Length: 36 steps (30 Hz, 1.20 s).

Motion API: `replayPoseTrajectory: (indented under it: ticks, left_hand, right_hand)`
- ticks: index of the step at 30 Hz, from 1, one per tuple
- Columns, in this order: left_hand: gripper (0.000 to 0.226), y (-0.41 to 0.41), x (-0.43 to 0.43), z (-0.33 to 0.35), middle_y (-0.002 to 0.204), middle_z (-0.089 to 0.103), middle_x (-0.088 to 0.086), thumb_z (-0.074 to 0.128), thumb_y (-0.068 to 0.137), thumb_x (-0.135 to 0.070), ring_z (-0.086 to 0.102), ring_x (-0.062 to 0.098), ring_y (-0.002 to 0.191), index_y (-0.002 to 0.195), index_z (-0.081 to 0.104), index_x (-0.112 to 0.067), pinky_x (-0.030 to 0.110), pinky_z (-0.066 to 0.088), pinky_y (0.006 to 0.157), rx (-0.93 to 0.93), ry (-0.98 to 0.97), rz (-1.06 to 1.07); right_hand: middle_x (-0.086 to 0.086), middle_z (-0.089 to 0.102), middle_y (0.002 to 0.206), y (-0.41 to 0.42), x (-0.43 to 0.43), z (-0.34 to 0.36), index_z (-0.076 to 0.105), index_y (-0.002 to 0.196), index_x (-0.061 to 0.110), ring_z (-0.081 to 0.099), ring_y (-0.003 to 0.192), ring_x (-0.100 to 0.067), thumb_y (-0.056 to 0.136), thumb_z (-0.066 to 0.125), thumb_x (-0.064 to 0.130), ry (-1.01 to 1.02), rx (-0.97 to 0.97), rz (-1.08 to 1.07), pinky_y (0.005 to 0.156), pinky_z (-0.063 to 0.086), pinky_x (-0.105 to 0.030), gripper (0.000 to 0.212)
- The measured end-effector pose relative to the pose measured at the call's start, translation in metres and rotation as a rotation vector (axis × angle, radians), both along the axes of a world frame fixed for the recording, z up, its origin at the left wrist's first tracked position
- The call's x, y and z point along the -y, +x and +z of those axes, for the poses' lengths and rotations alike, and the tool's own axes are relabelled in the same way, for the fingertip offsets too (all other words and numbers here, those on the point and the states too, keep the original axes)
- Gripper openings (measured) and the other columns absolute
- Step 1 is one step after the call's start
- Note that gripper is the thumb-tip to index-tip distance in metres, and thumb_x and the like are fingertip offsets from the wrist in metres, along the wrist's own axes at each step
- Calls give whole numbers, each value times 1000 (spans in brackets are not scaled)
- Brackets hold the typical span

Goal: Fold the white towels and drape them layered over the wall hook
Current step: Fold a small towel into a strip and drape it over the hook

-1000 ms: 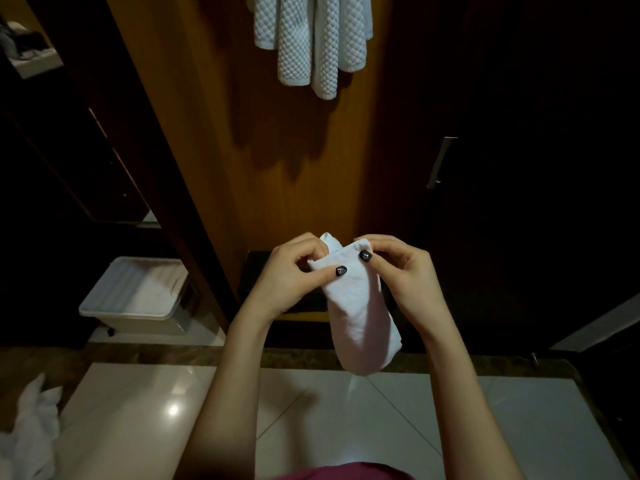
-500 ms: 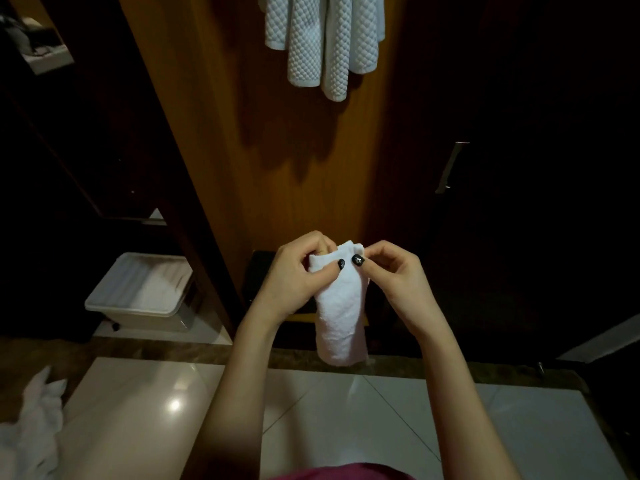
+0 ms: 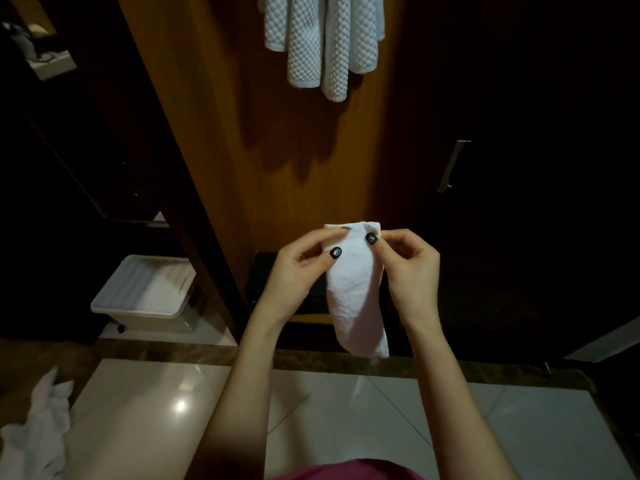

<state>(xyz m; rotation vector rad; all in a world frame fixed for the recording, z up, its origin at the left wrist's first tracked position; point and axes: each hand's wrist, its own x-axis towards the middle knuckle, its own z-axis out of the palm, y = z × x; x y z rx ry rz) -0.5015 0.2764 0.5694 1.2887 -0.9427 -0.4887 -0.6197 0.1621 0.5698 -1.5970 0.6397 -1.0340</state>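
Pinching the towel (image 3: 356, 299) at its top corners between thumb and fingertips, the left hand (image 3: 298, 275) and right hand (image 3: 412, 268) are holding it in mid-air, its folded length hanging down between the wrists. At the near left a crumpled towel (image 3: 38, 424) is lying on the floor (image 3: 145, 410). Farther back a bin (image 3: 145, 292) is sitting beside the wooden panel (image 3: 242, 133). Quilted towels (image 3: 322, 39) are hanging at the panel's top. At right a handle (image 3: 453, 166) is showing on a dark door.
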Motion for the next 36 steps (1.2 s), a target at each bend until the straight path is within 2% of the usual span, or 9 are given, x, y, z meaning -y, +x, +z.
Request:
replayPoseTrajectory:
  ticks: [4,9,13,16,22,25,30,32,36]
  left_hand:
    - [26,-2,8,3,103,73,-14,61,91,-2,64,2,105,98,75,-23,14,48,84,38,56,37]
    - [26,-1,27,16,99,72,-17,59,93,-3,64,0,99,97,73,-24,16,48,81,31,5,129]
    - [27,0,42,32,101,71,-22,57,95,-5,63,-1,105,98,70,-28,17,49,86,50,-21,178]
    - [26,2,52,43,106,68,-21,57,95,-6,60,-4,109,101,69,-28,17,49,92,65,-40,221]
    - [26,4,66,58,127,60,-4,57,96,-10,55,13,122,117,62,-24,44,48,102,103,-11,289]
    - [30,5,68,63,132,55,-4,56,97,-12,50,10,125,125,58,-21,41,45,106,185,13,309]
    - [35,19,68,71,140,47,-1,56,98,-15,45,15,131,132,52,-24,43,43,108,145,33,335]
    - [37,26,69,73,141,45,1,56,98,-16,46,17,129,133,49,-25,41,47,105,125,28,341]
    - [44,40,66,67,139,44,2,56,98,-15,51,12,119,140,45,-22,17,54,82,55,5,381]
  right_hand:
    - [7,71,82,-1,3,2,71,85,22,66,83,-4,92,67,22,-24,2,15,73,53,-18,8]
    - [-8,46,67,-7,15,4,54,73,-5,44,64,-14,100,54,26,33,-64,181,61,36,-31,41]
    - [-17,48,73,-14,17,6,51,73,-8,45,71,-19,101,50,28,22,-139,290,69,38,-33,45]
    - [-8,38,67,-19,16,9,46,67,-1,39,63,-14,99,54,34,-29,-171,317,61,32,-27,48]
    - [-7,69,99,-23,14,7,71,97,7,66,93,-25,87,68,41,-36,-337,280,85,53,-52,36]
    - [1,73,94,-27,11,7,74,96,19,69,89,-18,89,68,40,-13,-330,278,84,55,-51,23]
    - [-31,57,94,-34,19,8,58,90,-13,54,75,-28,89,68,39,-99,-411,308,69,42,-42,52]
    - [-28,61,98,-38,19,5,62,94,-11,60,83,-35,88,70,37,-93,-459,335,74,48,-47,49]
    - [-16,67,99,-47,23,0,70,90,5,63,85,-27,88,70,35,-65,-531,366,70,48,-38,30]
